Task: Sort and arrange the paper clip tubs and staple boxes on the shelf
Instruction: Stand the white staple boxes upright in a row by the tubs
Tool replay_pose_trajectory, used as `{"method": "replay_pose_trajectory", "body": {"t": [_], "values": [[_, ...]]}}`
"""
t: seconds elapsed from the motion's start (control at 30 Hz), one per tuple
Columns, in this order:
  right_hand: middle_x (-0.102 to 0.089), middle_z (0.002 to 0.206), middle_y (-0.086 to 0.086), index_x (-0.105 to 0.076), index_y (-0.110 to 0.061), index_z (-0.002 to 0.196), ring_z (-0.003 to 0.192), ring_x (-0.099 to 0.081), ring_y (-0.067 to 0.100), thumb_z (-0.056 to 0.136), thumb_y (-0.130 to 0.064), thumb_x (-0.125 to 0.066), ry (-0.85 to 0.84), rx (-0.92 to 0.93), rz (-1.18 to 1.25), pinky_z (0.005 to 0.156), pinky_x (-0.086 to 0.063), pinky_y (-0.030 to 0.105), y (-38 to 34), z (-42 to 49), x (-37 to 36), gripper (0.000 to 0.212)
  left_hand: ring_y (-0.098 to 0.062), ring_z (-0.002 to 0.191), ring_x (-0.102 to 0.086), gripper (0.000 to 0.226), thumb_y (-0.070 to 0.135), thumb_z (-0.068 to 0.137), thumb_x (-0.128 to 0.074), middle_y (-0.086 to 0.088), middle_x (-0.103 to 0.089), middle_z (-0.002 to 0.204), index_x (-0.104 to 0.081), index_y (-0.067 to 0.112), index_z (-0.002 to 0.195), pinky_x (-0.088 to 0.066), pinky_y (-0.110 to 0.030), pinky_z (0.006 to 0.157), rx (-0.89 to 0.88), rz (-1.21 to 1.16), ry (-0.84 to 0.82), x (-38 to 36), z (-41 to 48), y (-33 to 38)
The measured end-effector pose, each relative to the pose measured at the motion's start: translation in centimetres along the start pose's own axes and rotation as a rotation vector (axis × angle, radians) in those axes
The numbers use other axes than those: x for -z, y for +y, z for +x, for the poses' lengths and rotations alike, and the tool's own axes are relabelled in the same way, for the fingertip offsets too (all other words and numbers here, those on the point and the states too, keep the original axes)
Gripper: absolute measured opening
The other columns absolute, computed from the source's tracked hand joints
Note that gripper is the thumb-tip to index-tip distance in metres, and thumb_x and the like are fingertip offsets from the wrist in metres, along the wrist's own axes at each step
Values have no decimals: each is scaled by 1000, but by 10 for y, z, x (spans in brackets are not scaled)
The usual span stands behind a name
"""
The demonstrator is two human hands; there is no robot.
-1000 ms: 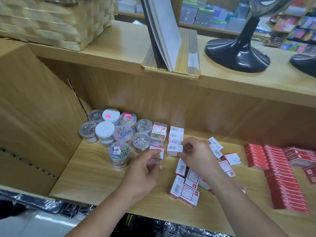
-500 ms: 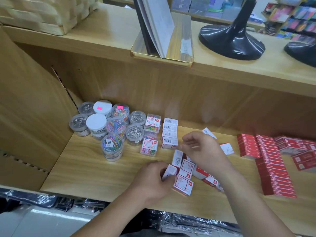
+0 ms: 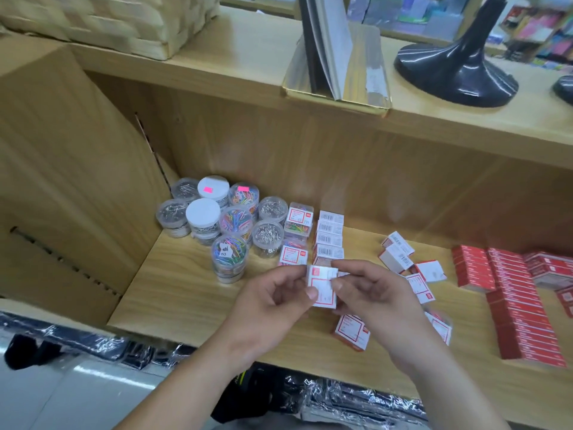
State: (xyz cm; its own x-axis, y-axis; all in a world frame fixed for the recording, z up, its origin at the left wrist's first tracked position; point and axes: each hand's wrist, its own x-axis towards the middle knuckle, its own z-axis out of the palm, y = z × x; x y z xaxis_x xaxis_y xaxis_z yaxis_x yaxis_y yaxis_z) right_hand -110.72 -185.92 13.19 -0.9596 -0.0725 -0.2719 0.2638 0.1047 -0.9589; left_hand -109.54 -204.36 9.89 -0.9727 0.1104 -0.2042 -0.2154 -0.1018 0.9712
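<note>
Update: I'm now holding one small box up off the shelf with both hands. My left hand is pinching its left edge, thumb on the front face. My right hand is pinching the right edge near the top. Half a second ago the left was only just lifting this box from the loose pile at the shelf front, and the right was working over that pile. Now both are meeting on the box in mid-air, label toward me. My read: I'm squaring it up before placing it.

The remaining loose boxes are lying under and to the right of my hands at odd angles, some partly hidden by my right wrist. So the sort is still running, with several boxes left.

Just beyond the held box, the neat row of boxes is sitting barcode-up, running front to back. Its front end is nearest my hands, so I'm judging that as the next slot.

Left of the row, the clear cases of coloured clips are sitting just beside it. Then come the round tubs, clustered in the back-left corner and looking already grouped. The red boxes are lined up at far right.

Up top, the basket and black stand aren't involved.
</note>
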Motion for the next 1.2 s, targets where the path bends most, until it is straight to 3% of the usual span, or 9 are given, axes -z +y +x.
{"method": "replay_pose_trajectory", "body": {"t": [0.2, 0.27, 0.37, 0.43, 0.53, 0.67, 0.87, 1.07, 1.2], "values": [[-75, 90, -4, -73, -31, 111, 83, -70, 33, 71, -29, -87, -33, 27, -189, 78, -60, 51, 2, -9, 16, 42, -5, 84, -70, 36, -1, 90, -72, 7, -78, 93, -79, 31, 104, -56, -25, 82, -107, 205, -84, -8, 4, 3], [-76, 96, 2, -73, -26, 106, 88, -71, 32, 78, -17, -85, 31, 26, -180, 82, -57, 57, 6, -13, 25, 32, -6, 78, -69, 41, 5, 91, -72, 10, -77, 87, -77, 46, 93, -59, -32, 79, -131, 284, -73, -16, 11, 1], [-75, 94, 10, -65, -10, 99, 81, -71, 28, 81, 1, -79, 254, -5, -40, 63, -60, 32, 4, -18, 47, 25, -13, 77, -69, 17, 33, 88, -67, 8, -73, 84, -66, 40, 104, -58, -40, 74, -176, 568, 9, -26, 32, -13], [-74, 87, 7, -62, -5, 99, 77, -67, 25, 81, 0, -79, 346, -30, 30, 49, -48, 16, 0, -21, 59, 25, -12, 79, -67, 25, 45, 84, -71, 9, -71, 87, -66, 29, 103, -57, -37, 72, -144, 756, -36, -37, 43, -20], [-76, 90, 12, -64, -9, 99, 77, -69, 23, 80, -9, -82, 359, -56, 65, 51, -47, 16, -1, -21, 65, 26, -6, 81, -66, 26, 47, 83, -73, 12, -70, 91, -67, 27, 99, -57, -35, 71, -143, 816, -89, -56, 52, -22], [-75, 85, 7, -65, -11, 98, 59, -62, 5, 81, -19, -82, 369, -100, 41, 54, -43, 22, -5, -13, 66, 25, -6, 84, -69, 22, 29, 87, -63, 13, -73, 93, -68, 27, 108, -59, -36, 75, -110, 714, -49, -56, 53, -27], [-71, 84, 9, -70, -8, 96, 70, -72, 28, 79, -14, -84, 305, -118, 21, 71, -61, 37, -3, 9, 55, 23, -5, 71, -69, 29, -5, 92, -65, 12, -77, 79, -71, 24, 93, -59, -30, 72, -13, 276, 101, -19, 27, -14], [-65, 82, 0, -65, -33, 96, 61, -59, 0, 83, -14, -81, 172, 82, -449, 61, -44, 9, 8, 40, 22, 28, -22, 89, -72, 44, 12, 82, -77, 0, -77, 98, -69, 26, 123, -60, -47, 90, 19, 126, 141, 13, 9, -16], [-67, 87, -11, -68, -32, 101, 88, -62, 10, 80, -25, -81, 205, 262, -881, 81, -51, 31, 21, 50, 8, 25, -9, 80, -70, 47, -11, 81, -74, 5, -76, 92, -69, 25, 111, -56, -24, 74, -46, 148, 170, 20, 3, -20]]}}
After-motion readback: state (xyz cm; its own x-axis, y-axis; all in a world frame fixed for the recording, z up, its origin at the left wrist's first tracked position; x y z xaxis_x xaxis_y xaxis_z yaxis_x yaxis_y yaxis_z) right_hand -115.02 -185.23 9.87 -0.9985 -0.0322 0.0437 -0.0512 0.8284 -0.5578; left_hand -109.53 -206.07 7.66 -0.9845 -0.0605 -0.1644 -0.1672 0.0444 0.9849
